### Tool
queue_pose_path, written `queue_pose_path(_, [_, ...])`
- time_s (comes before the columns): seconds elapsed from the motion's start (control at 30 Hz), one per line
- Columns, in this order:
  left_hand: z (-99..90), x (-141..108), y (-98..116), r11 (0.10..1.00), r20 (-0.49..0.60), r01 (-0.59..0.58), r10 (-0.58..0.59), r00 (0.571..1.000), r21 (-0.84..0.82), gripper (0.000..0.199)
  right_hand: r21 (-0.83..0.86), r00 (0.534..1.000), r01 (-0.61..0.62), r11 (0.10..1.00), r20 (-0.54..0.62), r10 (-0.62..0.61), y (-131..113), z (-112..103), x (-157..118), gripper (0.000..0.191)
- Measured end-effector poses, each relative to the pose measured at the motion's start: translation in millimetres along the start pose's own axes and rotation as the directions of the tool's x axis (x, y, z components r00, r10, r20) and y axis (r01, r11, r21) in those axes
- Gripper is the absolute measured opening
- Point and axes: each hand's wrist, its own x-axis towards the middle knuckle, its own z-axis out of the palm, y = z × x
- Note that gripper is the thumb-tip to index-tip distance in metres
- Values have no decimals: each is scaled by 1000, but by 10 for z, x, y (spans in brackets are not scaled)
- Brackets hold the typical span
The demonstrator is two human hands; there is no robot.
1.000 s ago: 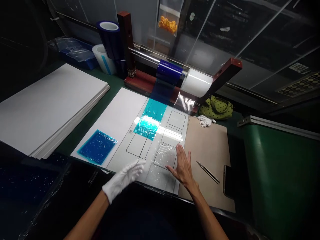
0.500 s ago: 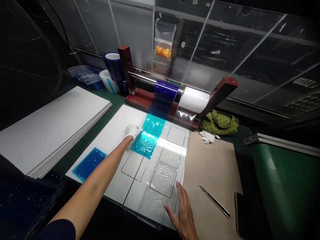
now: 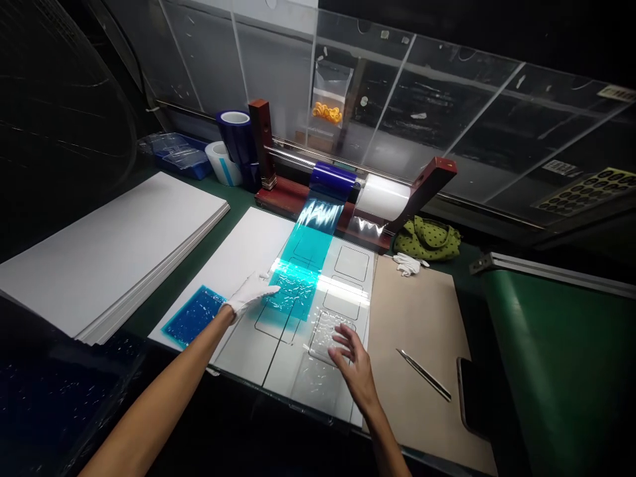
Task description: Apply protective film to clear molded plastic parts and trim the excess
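Blue film (image 3: 309, 244) laid out, not yet severed from roll (image 3: 334, 177); left hand (image 3: 252, 295) placed at film's left edge, grip can't be told; right hand (image 3: 358, 371) held right of film, fingers parted.

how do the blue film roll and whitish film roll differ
The blue film roll is dark; the whitish film roll is pale and looks thicker. From the blue film roll, a long strip stretches over the outlined sheet; the whitish film roll's short free end hangs by the red base. Both sit on one metal rod.
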Motion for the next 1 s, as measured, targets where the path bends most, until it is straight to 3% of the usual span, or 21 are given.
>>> queue_pose_path(0.1, [-116,-370,65,999,83,-15,18,996,-38,33,262,979,-171,950,153,134,-187,304,200,66])
queue_pose_path(0.17, [-171,-587,97,998,92,-23,28,995,-58,42,319,963,-230,920,211,167,-235,513,252,56])
queue_pose_path(0.23, [-215,-774,91,997,87,-19,25,996,-70,48,326,964,-239,915,193,183,-223,695,202,48])
queue_pose_path(0.37, [-298,-1135,-88,997,69,16,-10,998,-78,53,323,968,-242,915,142,206,-68,953,-164,53])
queue_pose_path(0.53, [-406,-1662,-542,994,3,80,-80,997,-72,57,322,953,-301,898,141,269,235,1225,-772,57])
queue_pose_path(0.67, [-459,-2020,-860,987,-61,139,-144,988,-85,58,315,945,-326,892,148,292,470,1424,-1069,57])
queue_pose_path(0.8, [-403,-2132,-1041,976,-181,180,-201,963,-126,56,312,942,-335,889,129,310,626,1559,-1049,58])
queue_pose_path(1.0, [-257,-1877,-1186,958,-286,191,-249,925,-216,38,272,939,-344,899,116,324,726,1654,-905,64])
